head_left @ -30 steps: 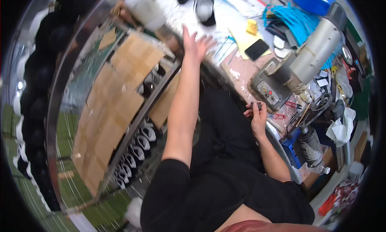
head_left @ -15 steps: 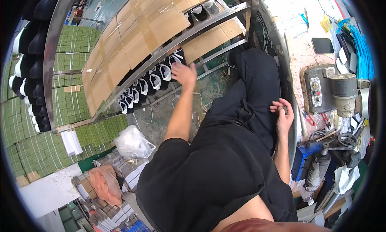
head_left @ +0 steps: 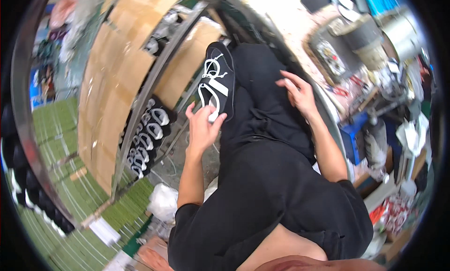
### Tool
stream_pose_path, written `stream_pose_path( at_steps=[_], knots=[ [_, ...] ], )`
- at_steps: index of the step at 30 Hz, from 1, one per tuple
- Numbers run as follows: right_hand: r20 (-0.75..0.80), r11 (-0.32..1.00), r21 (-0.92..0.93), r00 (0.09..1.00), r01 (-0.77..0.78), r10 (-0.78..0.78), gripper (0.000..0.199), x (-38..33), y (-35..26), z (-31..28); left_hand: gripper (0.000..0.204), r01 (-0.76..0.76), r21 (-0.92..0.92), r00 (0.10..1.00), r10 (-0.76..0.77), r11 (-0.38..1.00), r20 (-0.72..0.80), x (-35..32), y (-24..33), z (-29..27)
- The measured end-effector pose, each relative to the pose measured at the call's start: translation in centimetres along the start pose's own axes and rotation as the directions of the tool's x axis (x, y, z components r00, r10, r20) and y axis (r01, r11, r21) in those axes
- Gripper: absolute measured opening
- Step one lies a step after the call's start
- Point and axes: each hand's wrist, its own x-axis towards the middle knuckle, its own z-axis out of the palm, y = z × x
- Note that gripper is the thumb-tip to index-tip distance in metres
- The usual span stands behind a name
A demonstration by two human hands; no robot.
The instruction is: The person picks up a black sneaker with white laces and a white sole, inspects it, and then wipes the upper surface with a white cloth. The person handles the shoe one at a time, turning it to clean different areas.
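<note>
My left hand [head_left: 201,128] grips a black shoe [head_left: 218,81] with white laces by its heel end. The shoe's toe points away from me, beside my left leg, and a white tag-like strip lies across its opening. Over my right thigh, my right hand [head_left: 301,96] hangs in the air with fingers apart and nothing visible in it. More black shoes [head_left: 152,130] with white linings stand in a row on the metal rack [head_left: 140,95] at the left.
Cardboard sheets [head_left: 112,78] cover the rack's upper shelf. The workbench at the right carries a grimy machine with a control box [head_left: 328,53], a dark phone [head_left: 316,1] and tools. Green strapped stacks [head_left: 58,121] stand at far left, near a white plastic bag [head_left: 164,203].
My left hand has taken a shoe from the rack's row and brought it toward my legs. My right hand has lifted and its fingers have spread. The view has turned.
</note>
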Motion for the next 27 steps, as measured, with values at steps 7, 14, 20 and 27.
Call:
stream_pose_path(
  at_steps=[7, 14, 20, 27],
  knots=[
    [0.156, 0.969, 0.233, 0.981, 0.080, -0.118, 0.065, 0.1, -4.3, -2.3, 0.021, -0.494, -0.047, 0.865, 0.496, 0.868, 0.074, 1.5, 10.1, 1.7],
    [-0.078, 0.961, 0.271, 0.996, 0.053, -0.033, 0.049, -0.9, -2.7, -4.1, 0.024, -0.617, -0.231, 0.773, 0.634, 0.752, -0.001, 3.5, 12.1, 4.5],
    [-0.053, 0.958, 0.288, 0.998, -0.011, 0.027, 0.046, 0.7, 2.2, -2.2, 0.025, -0.031, -0.343, 0.982, 0.092, 0.939, 0.162, 9.0, 8.8, 8.5],
    [-0.227, 0.907, -0.395, 0.941, 0.146, -0.250, 0.038, 0.0, 0.5, -3.2, 0.059, 0.166, -0.388, 0.950, -0.041, 0.907, 0.311, 9.3, 7.9, 9.1]
  ],
)
